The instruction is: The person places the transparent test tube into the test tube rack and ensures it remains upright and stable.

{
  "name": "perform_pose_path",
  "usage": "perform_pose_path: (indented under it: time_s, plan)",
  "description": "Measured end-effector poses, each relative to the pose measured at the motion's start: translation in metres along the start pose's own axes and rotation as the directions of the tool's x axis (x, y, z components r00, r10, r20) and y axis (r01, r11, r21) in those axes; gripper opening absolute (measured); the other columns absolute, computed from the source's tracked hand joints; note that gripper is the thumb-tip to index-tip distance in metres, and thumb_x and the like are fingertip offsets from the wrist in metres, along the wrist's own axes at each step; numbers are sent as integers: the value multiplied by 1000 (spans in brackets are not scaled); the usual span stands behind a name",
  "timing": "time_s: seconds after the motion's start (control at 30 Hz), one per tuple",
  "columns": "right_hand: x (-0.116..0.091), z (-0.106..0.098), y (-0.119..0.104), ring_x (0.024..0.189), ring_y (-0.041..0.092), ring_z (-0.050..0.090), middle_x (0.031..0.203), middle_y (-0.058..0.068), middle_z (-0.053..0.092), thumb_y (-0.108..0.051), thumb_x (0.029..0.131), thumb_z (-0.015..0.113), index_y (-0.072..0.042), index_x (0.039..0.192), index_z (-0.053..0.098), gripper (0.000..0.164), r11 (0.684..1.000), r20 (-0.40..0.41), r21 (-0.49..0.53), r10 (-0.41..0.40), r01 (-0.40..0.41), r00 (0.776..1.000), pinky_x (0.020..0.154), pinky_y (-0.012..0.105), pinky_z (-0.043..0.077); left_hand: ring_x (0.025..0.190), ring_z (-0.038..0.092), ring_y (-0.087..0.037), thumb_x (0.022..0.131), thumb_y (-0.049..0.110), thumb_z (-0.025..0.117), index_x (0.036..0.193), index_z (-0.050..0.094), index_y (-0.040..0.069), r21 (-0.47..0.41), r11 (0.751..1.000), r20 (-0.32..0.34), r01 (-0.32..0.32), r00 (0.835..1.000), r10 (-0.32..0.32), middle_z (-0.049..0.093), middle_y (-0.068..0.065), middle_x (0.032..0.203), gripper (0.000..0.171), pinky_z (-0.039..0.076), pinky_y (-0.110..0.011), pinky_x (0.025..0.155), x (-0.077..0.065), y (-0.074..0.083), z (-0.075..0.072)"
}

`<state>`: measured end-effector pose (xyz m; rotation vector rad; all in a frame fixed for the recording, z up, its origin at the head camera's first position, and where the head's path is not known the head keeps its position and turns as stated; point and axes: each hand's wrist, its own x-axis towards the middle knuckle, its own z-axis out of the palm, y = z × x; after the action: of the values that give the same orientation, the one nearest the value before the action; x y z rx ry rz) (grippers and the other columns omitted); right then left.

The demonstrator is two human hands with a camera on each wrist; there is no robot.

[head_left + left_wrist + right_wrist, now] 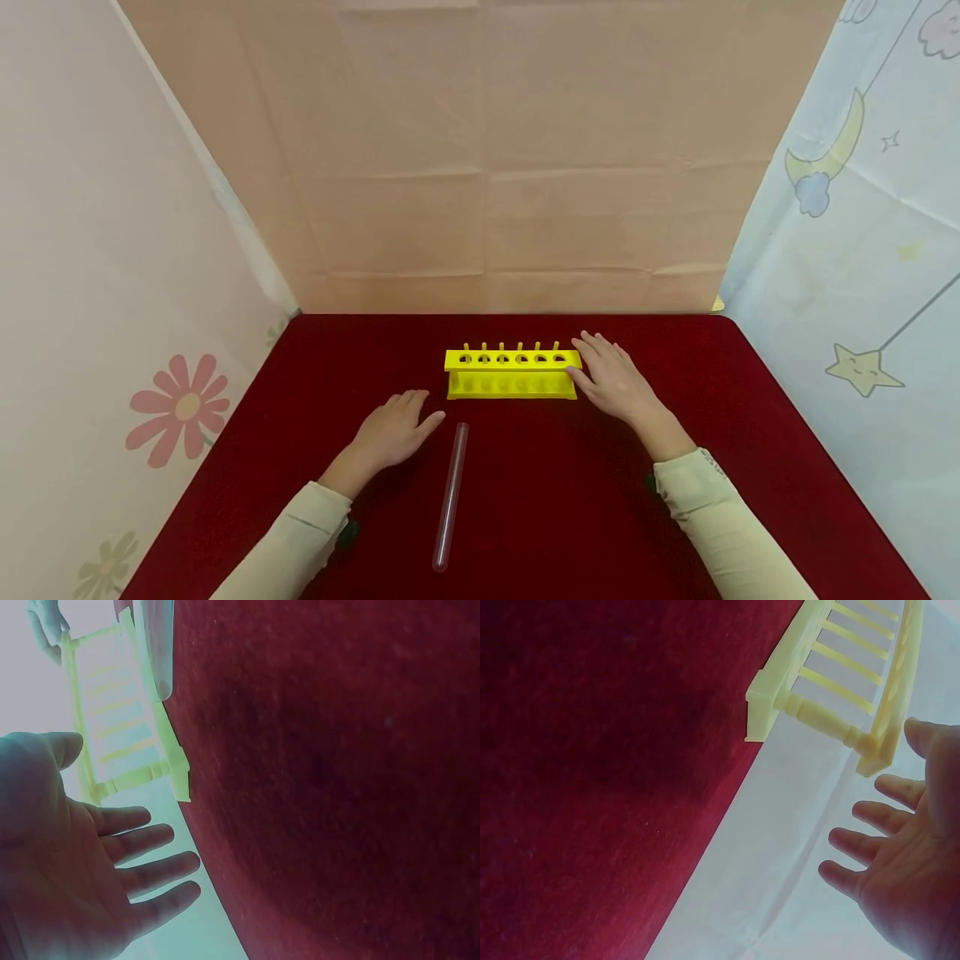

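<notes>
A yellow test tube rack stands upright on the dark red table, with a row of holes along its top and a row of short pegs behind. My right hand is at the rack's right end, fingers extended and thumb by the top corner. In the right wrist view the rack shows its end post close to that thumb. My left hand is off the rack's front left, fingers straight and holding nothing. Between the hands, nearer to me, lies a clear test tube, lengthwise on the cloth.
The dark red table ends at a tan paper backdrop. Printed sheets stand at both sides, one with flowers on the left, one with a moon and star on the right.
</notes>
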<state>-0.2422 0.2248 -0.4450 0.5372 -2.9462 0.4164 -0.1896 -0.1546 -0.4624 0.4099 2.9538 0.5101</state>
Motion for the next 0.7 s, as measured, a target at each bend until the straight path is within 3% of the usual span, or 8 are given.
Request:
perform_pose_path:
  time_s: [0.7]
  plan:
    - [2, 5, -3, 148, 42, 30, 159, 23, 35, -34, 103, 56, 0, 151, 41, 60, 1000, 14, 3, 8, -8, 1000, 119, 59, 22, 130, 54, -37, 105, 48, 48, 138, 56, -1, 45, 999, 2, -14, 1000, 14, 58, -20, 140, 60, 46, -53, 105, -6, 11, 8]
